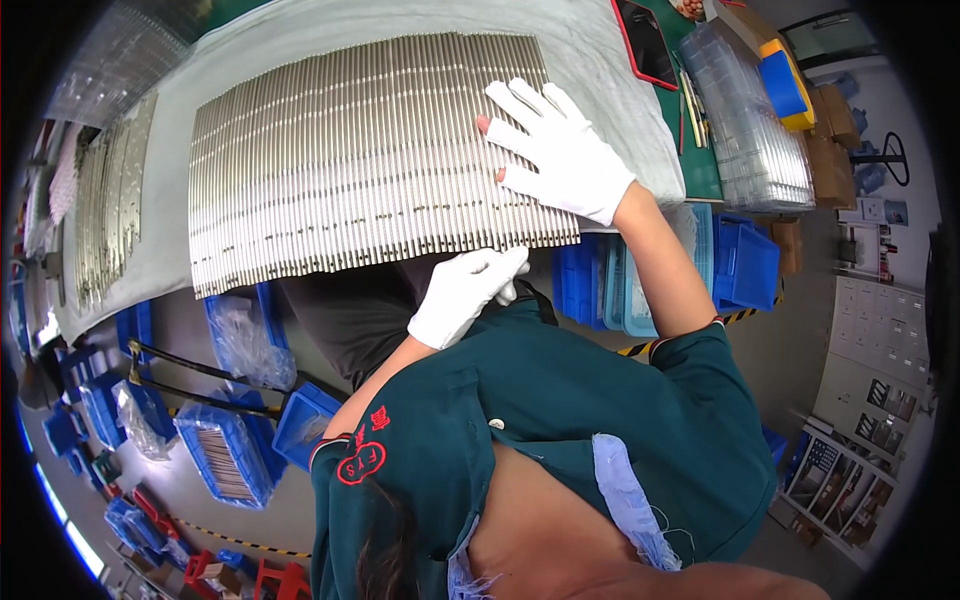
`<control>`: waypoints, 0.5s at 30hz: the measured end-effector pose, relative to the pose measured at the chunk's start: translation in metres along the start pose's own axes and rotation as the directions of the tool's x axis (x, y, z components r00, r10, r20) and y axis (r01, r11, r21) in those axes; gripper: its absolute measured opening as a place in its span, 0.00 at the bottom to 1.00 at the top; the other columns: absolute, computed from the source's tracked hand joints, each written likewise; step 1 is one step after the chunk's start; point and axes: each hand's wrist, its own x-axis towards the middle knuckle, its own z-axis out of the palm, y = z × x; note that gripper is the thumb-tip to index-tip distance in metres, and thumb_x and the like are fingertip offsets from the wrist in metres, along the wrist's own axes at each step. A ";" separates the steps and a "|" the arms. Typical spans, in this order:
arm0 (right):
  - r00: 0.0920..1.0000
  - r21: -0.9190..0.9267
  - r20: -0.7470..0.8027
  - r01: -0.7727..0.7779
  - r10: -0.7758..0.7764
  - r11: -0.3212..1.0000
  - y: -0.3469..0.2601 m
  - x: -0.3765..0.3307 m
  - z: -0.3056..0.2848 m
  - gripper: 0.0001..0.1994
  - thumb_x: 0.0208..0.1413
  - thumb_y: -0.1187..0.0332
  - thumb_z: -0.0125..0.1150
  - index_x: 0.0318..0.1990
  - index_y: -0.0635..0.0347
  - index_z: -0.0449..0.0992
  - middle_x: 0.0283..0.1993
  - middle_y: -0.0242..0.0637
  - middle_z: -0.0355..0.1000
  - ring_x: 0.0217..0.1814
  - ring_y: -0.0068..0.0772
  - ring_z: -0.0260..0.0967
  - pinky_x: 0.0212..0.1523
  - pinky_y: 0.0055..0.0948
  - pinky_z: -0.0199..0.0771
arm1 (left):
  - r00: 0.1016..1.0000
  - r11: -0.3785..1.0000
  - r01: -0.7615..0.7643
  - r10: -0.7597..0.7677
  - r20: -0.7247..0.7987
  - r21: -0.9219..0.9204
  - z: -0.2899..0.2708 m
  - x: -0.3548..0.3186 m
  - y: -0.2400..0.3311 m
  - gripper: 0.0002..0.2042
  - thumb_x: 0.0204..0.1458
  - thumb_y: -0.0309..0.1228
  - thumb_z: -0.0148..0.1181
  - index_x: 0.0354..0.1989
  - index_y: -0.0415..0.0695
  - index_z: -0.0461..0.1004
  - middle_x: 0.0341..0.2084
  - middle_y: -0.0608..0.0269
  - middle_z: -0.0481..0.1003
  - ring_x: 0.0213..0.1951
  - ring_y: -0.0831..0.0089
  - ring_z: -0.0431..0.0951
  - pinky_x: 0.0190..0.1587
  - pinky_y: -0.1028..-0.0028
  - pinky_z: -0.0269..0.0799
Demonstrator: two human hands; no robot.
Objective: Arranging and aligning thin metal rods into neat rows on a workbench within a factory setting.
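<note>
A wide row of several thin metal rods (350, 160) lies side by side on a pale grey cloth (600, 60) over the table. My right hand (560, 150), in a white glove, rests flat on the rods' right end with fingers spread. My left hand (465, 292), also gloved, sits at the near table edge just below the rod ends. Its fingers are curled toward the right, and whether it grips anything is hidden. My green shirt fills the lower middle of the view.
More metal rods (105, 210) lie at the table's left. Clear plastic trays (750, 120), a yellow and blue box (785, 80) and a red-edged tablet (645, 40) sit at the right. Blue bins (745, 265) stand below, one holding rods (225, 455).
</note>
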 end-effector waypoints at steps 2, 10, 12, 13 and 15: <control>1.000 0.001 -0.006 0.005 -0.005 1.000 0.000 0.000 0.000 0.29 0.57 0.51 0.51 0.65 0.49 0.62 0.71 0.44 0.50 0.74 0.45 0.44 0.71 0.45 0.40 | 0.998 0.996 -0.060 0.060 -0.006 -0.066 0.002 0.000 -0.004 0.16 0.55 0.39 0.62 0.34 0.35 0.79 0.19 0.67 0.73 0.22 0.83 0.70 0.29 0.82 0.65; 1.000 0.007 -0.020 0.018 -0.018 1.000 0.000 0.000 0.000 0.28 0.57 0.52 0.52 0.64 0.49 0.63 0.71 0.44 0.50 0.74 0.45 0.44 0.71 0.45 0.41 | 0.994 0.998 -0.068 0.069 -0.081 0.018 -0.006 0.008 -0.008 0.13 0.53 0.36 0.64 0.34 0.35 0.78 0.21 0.66 0.74 0.22 0.82 0.70 0.28 0.80 0.66; 0.999 0.008 -0.034 0.016 -0.016 1.000 0.001 0.000 0.002 0.28 0.57 0.52 0.52 0.64 0.49 0.63 0.71 0.43 0.50 0.74 0.46 0.44 0.71 0.46 0.41 | 0.966 0.984 -0.157 0.135 -0.221 -0.086 -0.002 0.007 -0.006 0.12 0.52 0.35 0.66 0.32 0.36 0.79 0.20 0.67 0.73 0.21 0.82 0.70 0.28 0.78 0.68; 0.999 0.009 -0.034 0.017 -0.017 1.000 0.002 0.000 0.004 0.28 0.57 0.52 0.52 0.64 0.49 0.63 0.71 0.43 0.50 0.74 0.46 0.44 0.71 0.46 0.41 | 0.966 0.984 -0.157 0.135 -0.222 -0.086 0.000 0.008 -0.004 0.12 0.52 0.35 0.66 0.32 0.36 0.79 0.20 0.67 0.73 0.21 0.82 0.70 0.28 0.78 0.68; 0.993 -0.019 -0.099 0.061 -0.063 0.998 0.004 0.000 0.007 0.27 0.58 0.48 0.48 0.61 0.51 0.66 0.68 0.47 0.55 0.71 0.49 0.49 0.69 0.48 0.44 | 0.951 0.967 -0.227 0.194 -0.242 -0.116 0.001 0.009 -0.001 0.12 0.51 0.35 0.66 0.32 0.35 0.79 0.19 0.67 0.73 0.21 0.81 0.70 0.28 0.77 0.69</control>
